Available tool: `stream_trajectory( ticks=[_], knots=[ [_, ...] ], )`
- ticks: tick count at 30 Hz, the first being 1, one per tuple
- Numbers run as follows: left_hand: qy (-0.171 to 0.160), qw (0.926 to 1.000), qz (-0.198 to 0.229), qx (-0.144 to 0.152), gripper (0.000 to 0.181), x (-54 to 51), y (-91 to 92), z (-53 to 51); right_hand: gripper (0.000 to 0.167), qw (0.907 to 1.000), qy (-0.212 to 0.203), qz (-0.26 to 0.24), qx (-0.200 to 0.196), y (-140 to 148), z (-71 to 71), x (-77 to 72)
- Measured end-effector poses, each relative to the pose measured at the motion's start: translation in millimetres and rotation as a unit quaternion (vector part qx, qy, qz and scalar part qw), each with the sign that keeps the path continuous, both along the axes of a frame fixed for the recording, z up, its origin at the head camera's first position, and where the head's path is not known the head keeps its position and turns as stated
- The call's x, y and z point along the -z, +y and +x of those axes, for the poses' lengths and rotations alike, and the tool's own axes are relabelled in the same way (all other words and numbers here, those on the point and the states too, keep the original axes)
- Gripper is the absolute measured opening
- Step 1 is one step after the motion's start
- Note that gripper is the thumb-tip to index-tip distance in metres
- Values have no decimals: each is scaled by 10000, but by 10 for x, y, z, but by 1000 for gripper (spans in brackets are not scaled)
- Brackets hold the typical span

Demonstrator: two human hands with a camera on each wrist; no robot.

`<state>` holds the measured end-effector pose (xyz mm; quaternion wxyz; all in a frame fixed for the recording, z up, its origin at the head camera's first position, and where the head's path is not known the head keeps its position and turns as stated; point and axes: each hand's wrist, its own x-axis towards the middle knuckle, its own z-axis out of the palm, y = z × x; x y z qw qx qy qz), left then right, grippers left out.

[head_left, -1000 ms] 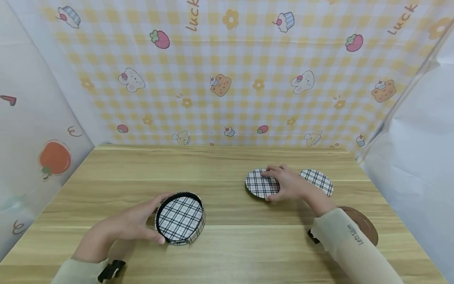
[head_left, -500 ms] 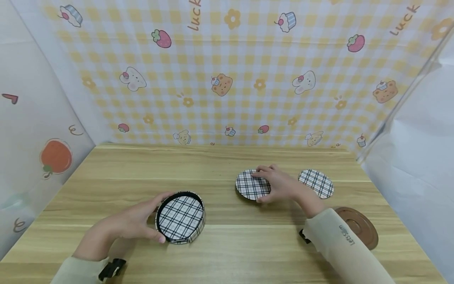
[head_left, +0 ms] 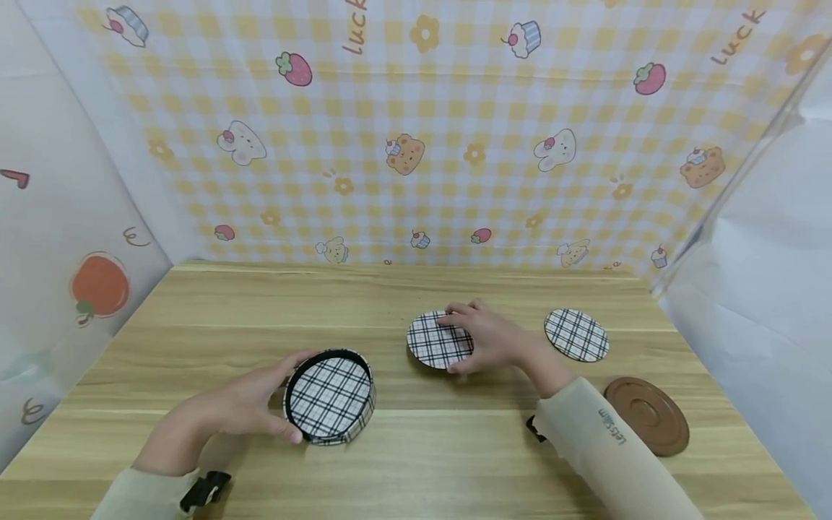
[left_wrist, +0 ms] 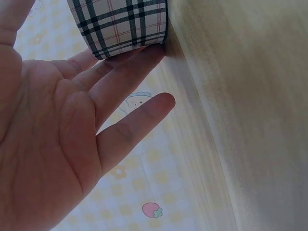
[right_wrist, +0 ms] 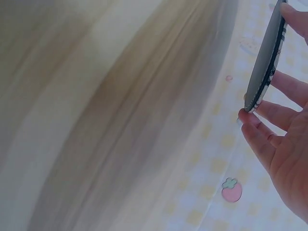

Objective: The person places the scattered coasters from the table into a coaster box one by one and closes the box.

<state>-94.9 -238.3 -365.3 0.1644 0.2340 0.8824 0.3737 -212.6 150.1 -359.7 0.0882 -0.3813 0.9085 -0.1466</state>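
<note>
On the left of the table, my left hand (head_left: 237,408) holds a round, low-walled plaid coaster holder (head_left: 365,415) between thumb and fingers. A black band lines its inner wall, and a plaid round face shows inside it. In the left wrist view the fingertips touch the holder's side (left_wrist: 127,24), while one finger stands away from it. My right hand (head_left: 494,338) pinches a round plaid coaster (head_left: 429,345) by its edges, to the right of the holder. Seen edge-on in the right wrist view, the coaster (right_wrist: 265,65) has a plain grey underside and is held above the table.
Another plaid coaster (head_left: 577,334) lies flat at the right back of the wooden table (head_left: 455,462). In front of it, near my right sleeve, lies a brown round coaster (head_left: 646,417) with ring grooves. A yellow checked cloth (head_left: 442,202) hangs behind the table.
My right hand has carried the plaid coaster leftward, nearer to the coaster holder. The coasters left lying on the right have come more into view. My left hand stays on the holder.
</note>
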Motion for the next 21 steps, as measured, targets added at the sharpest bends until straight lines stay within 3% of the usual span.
stream_trajectory(
  ticks=[10,21],
  knots=[
    [-92,9999,-8,-59,115,13,6,6,82,9994,-33,-144,-306,-271,108,-25],
    [-38,9999,141,0,114,4,8,7,81,9978,-195,-249,-579,-514,350,-76]
  ],
)
